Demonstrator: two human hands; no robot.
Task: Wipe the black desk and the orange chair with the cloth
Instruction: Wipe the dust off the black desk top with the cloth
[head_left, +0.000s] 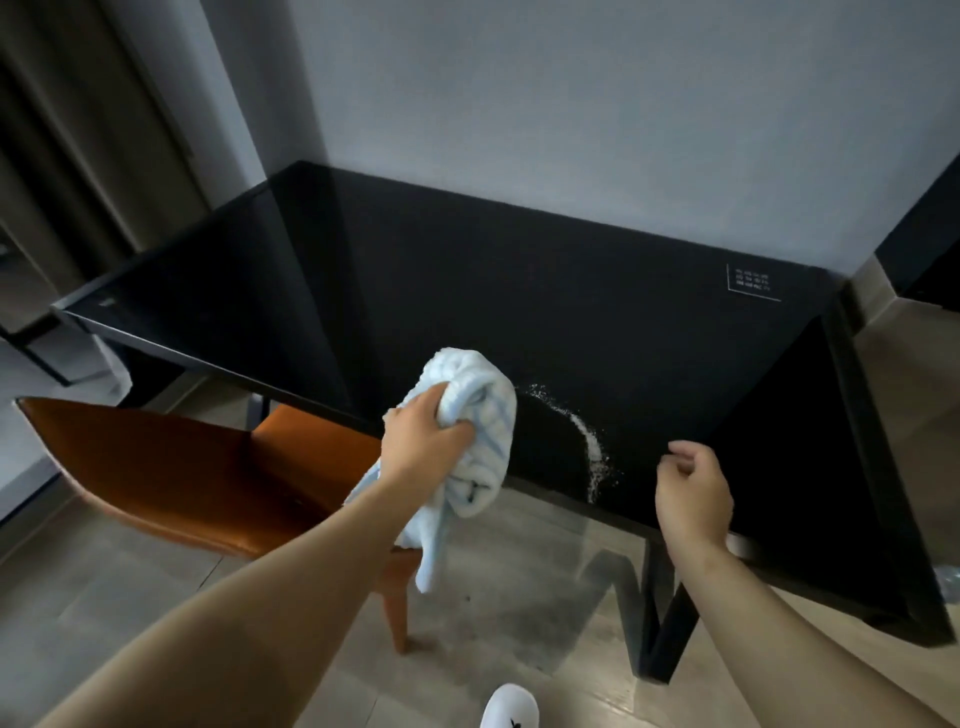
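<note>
The smooth, curved orange leather-look chair stands at the left, partly under the glossy black bench. The left hand grips a bunched pale blue striped terry cloth at the bench's near edge. A grainy white powder arc lies just right of the cloth, running near to far. Further right, the right hand hovers loosely curled, holding nothing.

Your bench stands against the wall ahead of you. The chair sits before its near left edge, seat partly beneath it. Your left hand holds the cloth on the near edge; powder lies just right of it, your right hand beyond.
</note>
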